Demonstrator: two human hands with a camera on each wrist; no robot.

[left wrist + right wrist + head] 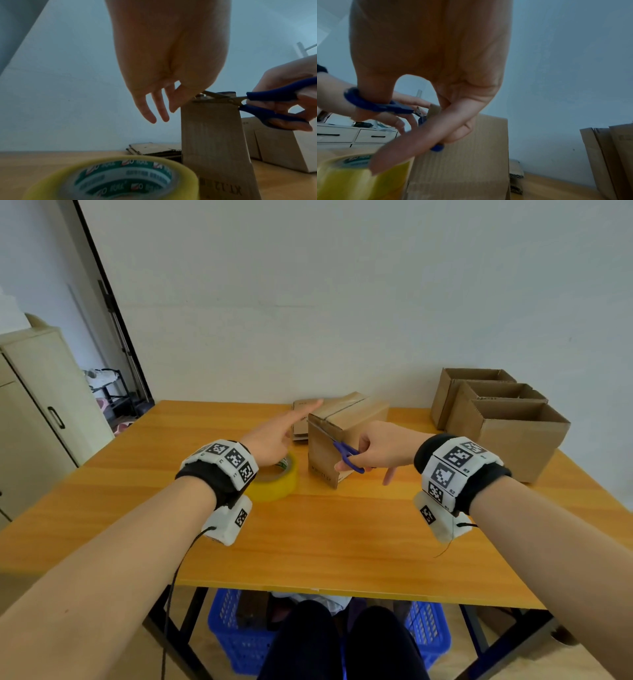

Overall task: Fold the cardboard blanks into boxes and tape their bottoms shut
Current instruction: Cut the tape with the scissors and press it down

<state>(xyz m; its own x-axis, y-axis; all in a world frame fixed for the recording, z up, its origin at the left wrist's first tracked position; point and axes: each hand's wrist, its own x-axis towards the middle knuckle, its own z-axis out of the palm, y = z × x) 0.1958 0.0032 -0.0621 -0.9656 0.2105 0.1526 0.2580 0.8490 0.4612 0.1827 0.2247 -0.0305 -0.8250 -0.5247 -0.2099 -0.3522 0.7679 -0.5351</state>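
Observation:
A folded cardboard box [322, 453] stands mid-table with a strip of tape along its top. My right hand [380, 446] grips blue scissors [347, 455], whose open blades sit at the box's near top edge [211, 135]. My left hand [274, 433] hovers left of the box with its fingers [159, 108] straight and holding nothing I can see. Its thumb is close to the scissor tips [214, 96]. A yellow tape roll [277, 484] lies on the table under the left wrist, also in the wrist views [120, 175] [351, 178]. The right wrist view has the scissor handle [373, 104] round my thumb.
Flat cardboard blanks [301, 405] are stacked behind the box by the wall. Three open-topped boxes [507, 422] stand in a row at the table's [342, 535] back right. A cabinet [44, 392] is at the left, and blue baskets [233, 638] sit under the table.

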